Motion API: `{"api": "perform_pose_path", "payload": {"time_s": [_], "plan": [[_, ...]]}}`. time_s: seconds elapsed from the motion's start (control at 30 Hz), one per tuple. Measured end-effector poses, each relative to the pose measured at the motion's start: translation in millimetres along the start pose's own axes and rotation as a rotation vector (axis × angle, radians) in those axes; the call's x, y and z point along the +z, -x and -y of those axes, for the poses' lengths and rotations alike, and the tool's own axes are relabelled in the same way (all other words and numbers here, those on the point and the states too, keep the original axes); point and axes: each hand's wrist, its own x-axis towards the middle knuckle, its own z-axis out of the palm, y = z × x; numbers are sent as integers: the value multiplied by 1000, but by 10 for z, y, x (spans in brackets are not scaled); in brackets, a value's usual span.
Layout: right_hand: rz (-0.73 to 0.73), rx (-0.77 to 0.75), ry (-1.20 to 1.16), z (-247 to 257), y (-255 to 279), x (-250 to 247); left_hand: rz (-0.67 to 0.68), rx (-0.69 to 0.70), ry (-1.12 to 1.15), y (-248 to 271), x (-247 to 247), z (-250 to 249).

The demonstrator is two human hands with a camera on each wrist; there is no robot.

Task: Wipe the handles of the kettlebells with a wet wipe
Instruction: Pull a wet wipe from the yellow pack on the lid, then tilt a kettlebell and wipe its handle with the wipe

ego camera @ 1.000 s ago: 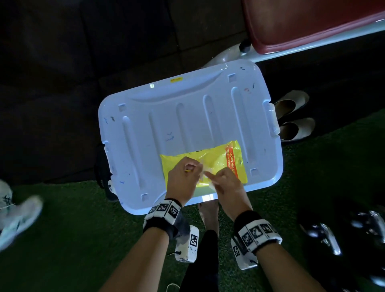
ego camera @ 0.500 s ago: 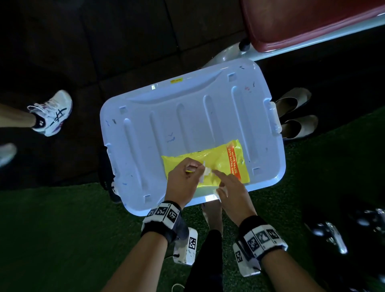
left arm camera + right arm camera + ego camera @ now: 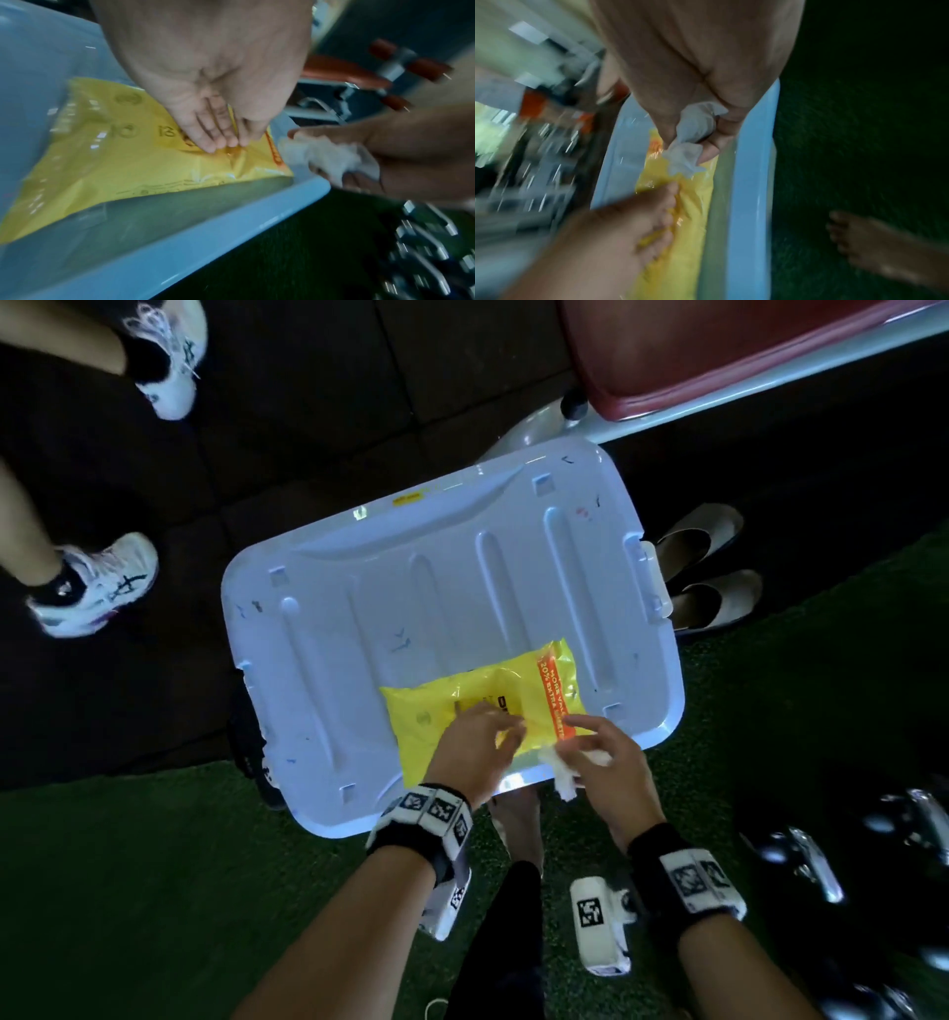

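A yellow wet-wipe pack [image 3: 462, 711] [image 3: 144, 162] [image 3: 680, 213] lies on the pale blue bin lid [image 3: 411, 588]. My left hand [image 3: 477, 747] [image 3: 221, 140] presses the pack's top down with straight fingertips. Just right of the pack, at the lid's near edge, my right hand [image 3: 601, 762] [image 3: 695, 142] grips a crumpled white wet wipe [image 3: 565, 775] [image 3: 331, 158] [image 3: 685, 156]. The wipe is free of the pack. Dark kettlebells with shiny handles [image 3: 816, 865] [image 3: 424, 243] sit on the green turf at the lower right.
The lid [image 3: 231, 233] [image 3: 752, 182] covers a bin on green turf. A red padded bench [image 3: 719, 351] stands behind it and a pair of pale flat shoes [image 3: 714, 588] to its right. Another person's sneakers [image 3: 92, 593] are at the left. My bare foot [image 3: 875, 249] is near the bin.
My right hand has pulled a white wipe out of the pack and drawn back to the right. My left hand stays on the pack. The other person's feet have moved at the left.
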Motion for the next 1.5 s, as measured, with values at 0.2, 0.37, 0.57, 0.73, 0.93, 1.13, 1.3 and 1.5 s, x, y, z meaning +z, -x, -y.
{"api": "perform_pose_path", "payload": {"time_s": [0.2, 0.37, 0.57, 0.73, 0.93, 1.13, 1.3, 1.5], "plan": [[-59, 233, -540, -184, 52, -401, 175, 85, -567, -44, 176, -191], [-161, 202, -432, -304, 344, -707, 228, -102, -628, 91, 364, -470], [-452, 198, -597, -750, 990, -1572, 58, -43, -243, 458, 1002, -836], [-691, 158, -884, -1551, 1433, -2453, 474, -26, -172, 543, 2334, -1289], [-881, 91, -733, -2704, 1173, -3186, 628, -2, -321, 10, 4122, -1287], [-1107, -23, -345, -3539, 674, -3621, 533, 62, -173, -808, 5464, -997], [-1177, -216, -73, -3829, 309, -3782, 597, 283, -12, -1310, 6124, -768], [-1316, -385, 103, -3910, -121, -3697, 555, 542, -30, -1501, 6490, -684]]}}
